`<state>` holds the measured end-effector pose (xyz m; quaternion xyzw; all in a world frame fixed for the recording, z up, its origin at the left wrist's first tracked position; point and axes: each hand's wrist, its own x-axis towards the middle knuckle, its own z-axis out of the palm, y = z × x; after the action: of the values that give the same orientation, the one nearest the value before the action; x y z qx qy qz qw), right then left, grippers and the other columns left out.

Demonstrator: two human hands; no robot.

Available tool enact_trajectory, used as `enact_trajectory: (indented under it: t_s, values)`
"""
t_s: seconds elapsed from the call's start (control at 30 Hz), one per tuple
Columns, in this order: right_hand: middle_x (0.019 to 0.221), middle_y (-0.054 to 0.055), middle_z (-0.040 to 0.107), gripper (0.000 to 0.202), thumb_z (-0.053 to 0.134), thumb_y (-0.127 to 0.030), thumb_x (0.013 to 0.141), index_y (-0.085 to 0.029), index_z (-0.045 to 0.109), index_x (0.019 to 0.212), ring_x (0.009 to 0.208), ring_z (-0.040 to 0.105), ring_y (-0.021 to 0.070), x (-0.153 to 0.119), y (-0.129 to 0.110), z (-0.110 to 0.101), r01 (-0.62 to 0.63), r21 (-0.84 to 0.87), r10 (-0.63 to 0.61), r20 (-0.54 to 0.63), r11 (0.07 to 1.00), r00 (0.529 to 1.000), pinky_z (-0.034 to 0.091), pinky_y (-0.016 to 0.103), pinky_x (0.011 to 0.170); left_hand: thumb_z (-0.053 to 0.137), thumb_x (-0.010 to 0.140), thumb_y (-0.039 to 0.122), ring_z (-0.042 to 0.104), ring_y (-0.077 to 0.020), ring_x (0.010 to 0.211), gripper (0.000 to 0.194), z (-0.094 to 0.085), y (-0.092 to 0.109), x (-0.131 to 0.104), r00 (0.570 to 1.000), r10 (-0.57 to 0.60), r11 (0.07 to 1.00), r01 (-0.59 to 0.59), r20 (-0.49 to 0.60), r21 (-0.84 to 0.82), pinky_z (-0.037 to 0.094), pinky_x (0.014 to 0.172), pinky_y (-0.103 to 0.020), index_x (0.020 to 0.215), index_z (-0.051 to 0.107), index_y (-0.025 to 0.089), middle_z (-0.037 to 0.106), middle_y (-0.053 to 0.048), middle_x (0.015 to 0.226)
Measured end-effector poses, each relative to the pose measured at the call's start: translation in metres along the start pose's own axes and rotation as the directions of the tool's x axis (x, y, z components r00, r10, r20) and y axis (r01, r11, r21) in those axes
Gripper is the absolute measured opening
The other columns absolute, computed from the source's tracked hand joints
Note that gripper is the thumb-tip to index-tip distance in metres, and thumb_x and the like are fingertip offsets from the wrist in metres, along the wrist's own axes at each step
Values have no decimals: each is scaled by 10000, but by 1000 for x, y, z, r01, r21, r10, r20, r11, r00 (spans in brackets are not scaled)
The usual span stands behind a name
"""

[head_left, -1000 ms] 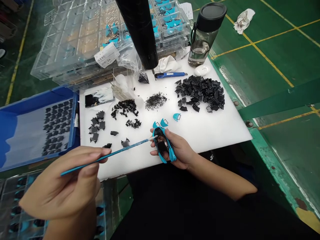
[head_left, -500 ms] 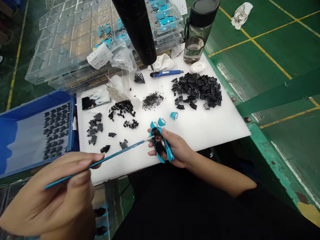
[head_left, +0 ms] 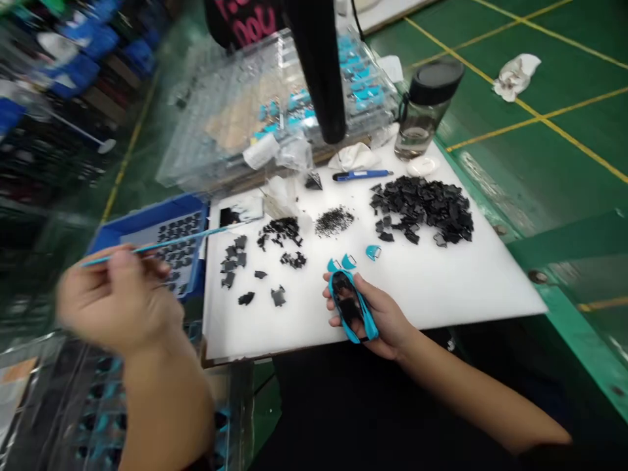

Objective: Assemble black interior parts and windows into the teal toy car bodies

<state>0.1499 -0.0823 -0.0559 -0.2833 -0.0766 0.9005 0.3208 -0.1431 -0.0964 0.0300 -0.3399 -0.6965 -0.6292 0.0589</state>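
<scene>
My left hand (head_left: 120, 297), blurred by motion, pinches a thin blue brush (head_left: 181, 240) at the left of the board. Its pale tip points right, near a white card with a black smear (head_left: 248, 208); whether they touch I cannot tell. My right hand (head_left: 392, 324) cradles a blue-and-black toy car body (head_left: 350, 307) over the board's front edge, its hollow black inside facing up. Just beyond lie three small blue parts with thin black frames, one a blue piece (head_left: 373, 252) set apart to the right. Several flat black pieces (head_left: 278, 296) lie between my hands.
On the white board (head_left: 441, 288) are a large pile of black parts (head_left: 426, 206), tiny black bits (head_left: 333, 221), a blue cutter (head_left: 363, 174) and a bottle (head_left: 424, 108). A black tube (head_left: 324, 78) hangs above. Clear trays (head_left: 220, 131) stand behind; a blue bin (head_left: 142, 216) sits left.
The brush has left the toy car body and swung away up and left with my left hand, toward the card. My right hand keeps its hold. The whole view has shifted.
</scene>
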Motion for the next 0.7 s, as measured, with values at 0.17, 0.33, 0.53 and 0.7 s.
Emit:
enact_trajectory:
  t_s: [0.17, 0.33, 0.53, 0.7]
  values:
    - [959, 83, 688, 377, 670, -467, 900, -154, 726, 1102, 775, 639, 157, 1, -3, 0, 2, -7, -2, -3, 1000, 1000, 600, 254, 619, 601, 878, 291, 547, -37, 574, 168, 47, -42, 44, 953, -281, 955, 289, 116, -65, 453, 553, -186, 869, 519, 145, 596, 59, 745]
    - [953, 82, 689, 388, 686, -471, 884, -152, 725, 1101, 780, 633, 159, 0, -3, 1, 9, -4, -9, -1, 1000, 1000, 575, 244, 598, 582, 963, 297, 542, -63, 607, 171, 82, -80, 44, 829, -544, 834, 551, 129, -20, 471, 531, -190, 965, 587, 126, 599, 14, 814]
    - [941, 79, 685, 423, 648, -471, 903, -130, 702, 1149, 756, 627, 150, -2, -6, -2, -10, 42, 8, 25, 999, 1000, 550, 231, 551, 594, 955, 299, 519, -67, 589, 178, 53, -89, 43, 714, -676, 732, 679, 181, 52, 468, 517, -195, 974, 595, 121, 582, 3, 802]
    - [912, 59, 670, 391, 587, -472, 916, -166, 679, 1141, 648, 601, 150, -5, -9, -3, -27, 87, 24, 41, 996, 999, 465, 218, 402, 713, 835, 301, 468, -71, 559, 217, 28, -54, -2, 849, -467, 884, 457, 247, 100, 387, 479, -182, 1000, 618, 196, 559, 25, 766]
